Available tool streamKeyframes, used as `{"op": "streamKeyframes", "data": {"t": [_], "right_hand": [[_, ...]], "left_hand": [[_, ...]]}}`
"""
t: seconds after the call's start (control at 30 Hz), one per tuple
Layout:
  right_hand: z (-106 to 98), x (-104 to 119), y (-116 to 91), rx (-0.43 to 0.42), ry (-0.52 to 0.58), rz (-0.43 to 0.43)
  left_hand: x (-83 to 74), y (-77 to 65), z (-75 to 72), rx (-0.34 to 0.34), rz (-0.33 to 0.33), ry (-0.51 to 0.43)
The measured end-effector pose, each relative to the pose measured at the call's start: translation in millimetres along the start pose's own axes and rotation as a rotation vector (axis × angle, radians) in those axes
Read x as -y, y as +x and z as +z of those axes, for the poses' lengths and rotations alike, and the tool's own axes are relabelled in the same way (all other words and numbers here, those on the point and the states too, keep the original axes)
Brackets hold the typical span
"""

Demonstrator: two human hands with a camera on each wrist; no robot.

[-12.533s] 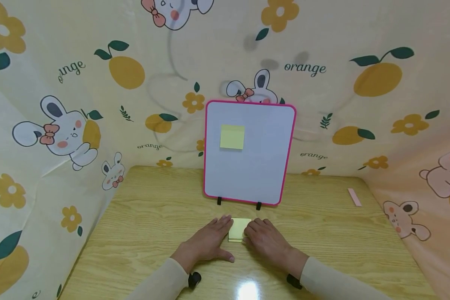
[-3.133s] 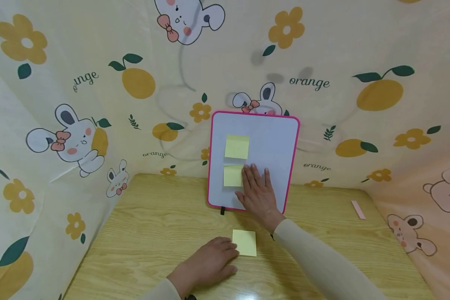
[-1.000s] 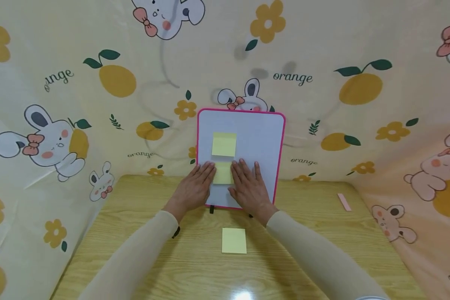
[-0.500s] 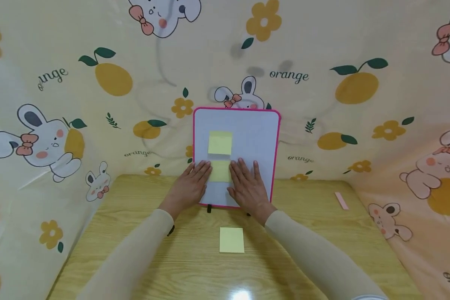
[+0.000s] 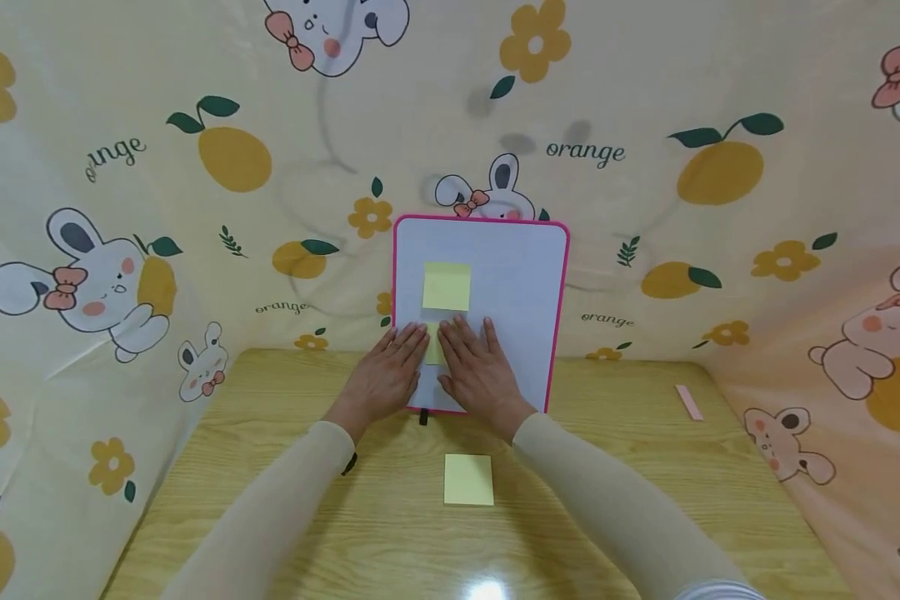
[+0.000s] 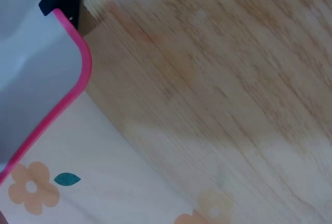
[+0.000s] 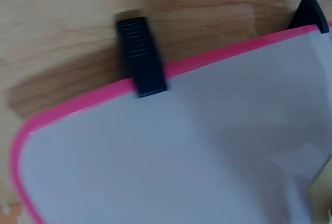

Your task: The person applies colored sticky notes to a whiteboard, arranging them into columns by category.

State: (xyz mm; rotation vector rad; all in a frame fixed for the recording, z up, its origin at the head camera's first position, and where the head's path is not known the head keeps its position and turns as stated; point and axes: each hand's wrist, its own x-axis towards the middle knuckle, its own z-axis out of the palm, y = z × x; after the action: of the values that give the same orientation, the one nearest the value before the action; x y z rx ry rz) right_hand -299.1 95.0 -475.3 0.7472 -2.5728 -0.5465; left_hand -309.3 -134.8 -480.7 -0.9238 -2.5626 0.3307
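A whiteboard (image 5: 510, 267) with a pink rim stands upright at the back of the table. High on its left side sticks a yellow sticky note (image 5: 447, 287). Below that is a second sticky note (image 5: 433, 346), mostly covered by my right hand (image 5: 483, 375), which lies across it with straight fingers. My left hand (image 5: 378, 379) rests on the board at that note's left edge, fingers extended. In front of the board, a pad of yellow sticky notes (image 5: 468, 480) lies on the table. Neither wrist view shows the fingers clearly.
Black feet clips hold the board's lower edge, one clip (image 7: 142, 58) near a corner in the right wrist view and another clip (image 6: 62, 1) in the left wrist view. A pink strip (image 5: 688, 402) lies at right on the wooden table (image 5: 607, 467). Patterned cloth (image 5: 630, 75) surrounds the table.
Earlier both hands were at the pad and the board bore one note. A second note was put below it; the left hand rose to the board. Just now the right hand slid left over that note.
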Motion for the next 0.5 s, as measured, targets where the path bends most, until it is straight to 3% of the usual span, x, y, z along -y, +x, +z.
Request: {"op": "streamKeyframes", "data": {"t": [0.2,0.37,0.5], "right_hand": [[5.5,-4.2,-13.8,-0.005,0.06,0.089],[13.9,3.9,-27.5,-0.016,0.077,0.045],[19.4,11.3,-38.6,0.019,0.047,0.003]], "left_hand": [[-1.7,0.5,0.2,-0.002,-0.001,-0.023],[-13.6,-1.8,7.4,-0.007,0.024,-0.025],[-29.4,-13.6,12.1,0.011,0.049,-0.065]]}}
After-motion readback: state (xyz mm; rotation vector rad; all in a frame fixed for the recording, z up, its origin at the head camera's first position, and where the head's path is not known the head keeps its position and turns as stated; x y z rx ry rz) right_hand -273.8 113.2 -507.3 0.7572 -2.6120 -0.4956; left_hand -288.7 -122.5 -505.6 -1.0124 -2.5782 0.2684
